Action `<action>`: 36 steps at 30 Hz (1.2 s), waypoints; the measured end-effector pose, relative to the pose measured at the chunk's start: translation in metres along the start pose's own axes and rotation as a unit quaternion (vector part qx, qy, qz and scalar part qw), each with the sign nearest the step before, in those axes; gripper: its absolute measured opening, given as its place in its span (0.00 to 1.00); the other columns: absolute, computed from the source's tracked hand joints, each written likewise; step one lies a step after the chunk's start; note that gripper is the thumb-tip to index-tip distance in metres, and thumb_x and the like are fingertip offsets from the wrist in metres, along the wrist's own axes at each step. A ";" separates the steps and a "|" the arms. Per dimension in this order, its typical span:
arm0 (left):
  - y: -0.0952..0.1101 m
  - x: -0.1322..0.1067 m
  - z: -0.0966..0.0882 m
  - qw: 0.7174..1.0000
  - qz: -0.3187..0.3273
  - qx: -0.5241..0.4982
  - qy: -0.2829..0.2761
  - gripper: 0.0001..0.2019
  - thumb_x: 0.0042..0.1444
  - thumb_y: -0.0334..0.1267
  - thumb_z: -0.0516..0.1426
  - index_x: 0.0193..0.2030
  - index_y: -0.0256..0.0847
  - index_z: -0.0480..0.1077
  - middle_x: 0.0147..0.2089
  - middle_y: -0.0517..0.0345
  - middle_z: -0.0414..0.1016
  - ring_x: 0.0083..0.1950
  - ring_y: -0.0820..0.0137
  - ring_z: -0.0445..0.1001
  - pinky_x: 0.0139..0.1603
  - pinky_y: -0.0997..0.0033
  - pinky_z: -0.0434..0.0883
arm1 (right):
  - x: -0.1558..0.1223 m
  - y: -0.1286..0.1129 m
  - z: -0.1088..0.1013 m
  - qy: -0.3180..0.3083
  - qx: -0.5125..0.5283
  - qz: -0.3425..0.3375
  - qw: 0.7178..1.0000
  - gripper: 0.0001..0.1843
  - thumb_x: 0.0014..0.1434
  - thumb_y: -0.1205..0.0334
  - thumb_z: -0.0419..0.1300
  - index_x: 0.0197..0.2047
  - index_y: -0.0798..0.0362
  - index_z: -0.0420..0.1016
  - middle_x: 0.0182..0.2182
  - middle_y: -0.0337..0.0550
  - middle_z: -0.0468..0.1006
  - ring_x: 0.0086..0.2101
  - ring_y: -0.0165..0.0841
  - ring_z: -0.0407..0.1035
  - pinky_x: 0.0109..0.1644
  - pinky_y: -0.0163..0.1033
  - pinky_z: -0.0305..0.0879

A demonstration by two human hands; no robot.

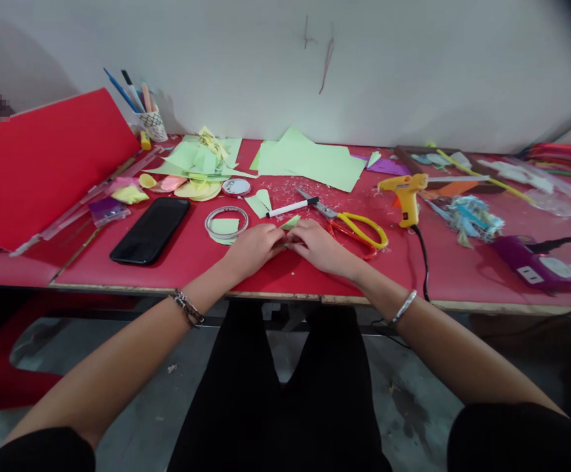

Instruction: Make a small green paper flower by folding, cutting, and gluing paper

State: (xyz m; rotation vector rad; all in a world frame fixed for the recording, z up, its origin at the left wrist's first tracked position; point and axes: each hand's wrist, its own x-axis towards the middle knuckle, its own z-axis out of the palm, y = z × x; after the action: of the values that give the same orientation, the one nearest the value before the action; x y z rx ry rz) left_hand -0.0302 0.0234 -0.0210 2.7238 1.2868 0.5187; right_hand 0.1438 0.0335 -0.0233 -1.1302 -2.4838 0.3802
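Observation:
My left hand [253, 247] and my right hand [318, 245] meet at the middle of the red table [191, 262], fingers curled together. Both pinch a small light green paper piece [290, 224] that sticks up between them. Just beyond the hands lie a white marker with a black cap [292, 208] and yellow-handled scissors [358, 226]. A clear tape ring [226, 221] with a green scrap inside sits to the left of my left hand.
A black phone [150, 229] lies at the left, a red board [39, 164] beyond it. Green paper sheets [309, 160], yellow paper cutouts [199, 190] and a pen cup [153, 123] sit at the back. A yellow glue gun [406, 193] and purple power strip [531, 262] are at the right.

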 end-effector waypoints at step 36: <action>0.011 0.001 -0.002 0.996 -0.021 0.084 0.015 0.09 0.55 0.40 0.54 0.38 0.36 0.68 0.35 0.52 0.72 0.40 0.65 0.70 0.34 0.71 0.63 | -0.007 0.004 -0.004 0.034 0.015 -0.061 0.997 0.08 0.57 0.70 0.53 0.31 0.57 0.73 0.30 0.47 0.73 0.34 0.33 0.66 0.40 0.38 0.63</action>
State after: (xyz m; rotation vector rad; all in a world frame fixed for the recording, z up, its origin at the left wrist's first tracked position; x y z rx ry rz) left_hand -0.0222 0.0166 -0.0161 2.8240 1.4550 0.4696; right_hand 0.1528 0.0310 -0.0233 -0.9587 -2.4642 0.3383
